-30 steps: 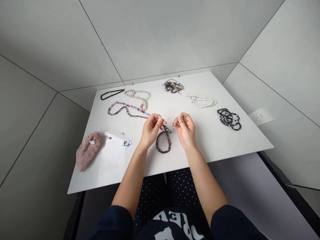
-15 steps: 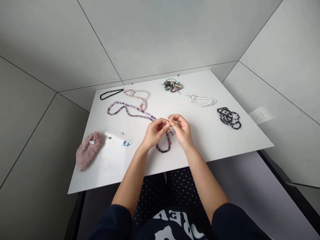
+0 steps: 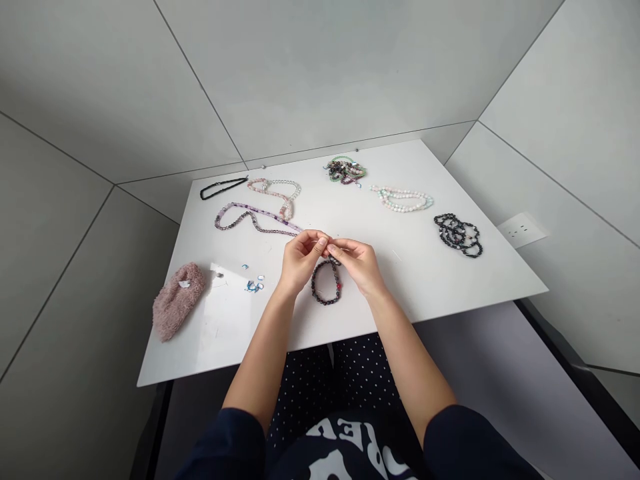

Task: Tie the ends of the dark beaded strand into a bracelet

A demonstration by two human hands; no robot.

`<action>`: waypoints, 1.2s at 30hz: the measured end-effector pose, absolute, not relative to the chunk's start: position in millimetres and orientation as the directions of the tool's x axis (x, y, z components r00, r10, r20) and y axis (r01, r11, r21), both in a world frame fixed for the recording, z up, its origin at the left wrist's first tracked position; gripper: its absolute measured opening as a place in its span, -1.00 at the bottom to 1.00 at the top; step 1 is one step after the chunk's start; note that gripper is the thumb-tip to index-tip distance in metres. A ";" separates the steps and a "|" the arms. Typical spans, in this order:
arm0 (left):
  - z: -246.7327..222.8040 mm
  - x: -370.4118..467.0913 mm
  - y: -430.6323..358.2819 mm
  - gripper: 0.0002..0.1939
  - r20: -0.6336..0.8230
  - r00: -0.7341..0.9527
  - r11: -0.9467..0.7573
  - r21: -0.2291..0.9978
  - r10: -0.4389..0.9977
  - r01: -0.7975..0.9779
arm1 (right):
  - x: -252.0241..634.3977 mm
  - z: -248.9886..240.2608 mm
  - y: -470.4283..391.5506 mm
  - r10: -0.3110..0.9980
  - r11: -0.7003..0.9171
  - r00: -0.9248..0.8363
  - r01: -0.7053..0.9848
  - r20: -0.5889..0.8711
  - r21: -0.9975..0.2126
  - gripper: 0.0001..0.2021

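Note:
A dark bead strand (image 3: 314, 287) with a red bead lies in a loop on the white table, its upper end running up under my fingertips. My left hand (image 3: 301, 259) is pinched just above the loop. Facing it, my right hand (image 3: 359, 263) is pinched too, the fingertips of both nearly touching. What sits between the fingertips is too small to make out. Behind my left hand, a purple and grey bead strand (image 3: 257, 229) curves across the table, its right end hidden by the fingers.
Further back lie a black strand (image 3: 223, 187), a pink and clear strand (image 3: 273, 192), a mixed bead pile (image 3: 345, 171) and a pale strand (image 3: 403, 201). Dark strands (image 3: 457, 235) lie right; a fuzzy pink item (image 3: 176, 303) and blue-white scraps (image 3: 254, 286) lie left.
Both hands have shifted slightly left and a little lower, still pinched together. More of the dark loop's upper part shows, and it looks more closed.

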State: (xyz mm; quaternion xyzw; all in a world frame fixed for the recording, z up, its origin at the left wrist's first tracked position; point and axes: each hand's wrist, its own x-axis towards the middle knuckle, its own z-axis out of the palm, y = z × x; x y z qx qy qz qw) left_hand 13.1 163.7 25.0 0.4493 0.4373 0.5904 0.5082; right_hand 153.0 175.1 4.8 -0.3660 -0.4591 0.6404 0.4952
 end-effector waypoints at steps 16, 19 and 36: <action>25.5 9.7 163.7 -0.69 0.004 -0.090 -0.041 0.912 0.996 -0.409 | 155.9 8.8 176.8 0.981 -0.131 -0.188 -0.475 -0.045 -0.870 -0.87; 26.9 9.7 163.6 -0.69 0.004 -0.094 -0.044 0.902 0.996 -0.430 | 155.5 10.7 175.9 0.978 -0.136 -0.203 -0.469 -0.044 -0.873 -0.87; 25.0 7.1 163.8 -0.77 0.282 -0.006 -0.282 0.959 0.959 -0.009 | 152.6 10.9 173.9 0.976 -0.108 -0.209 -0.267 -0.051 -0.958 -0.72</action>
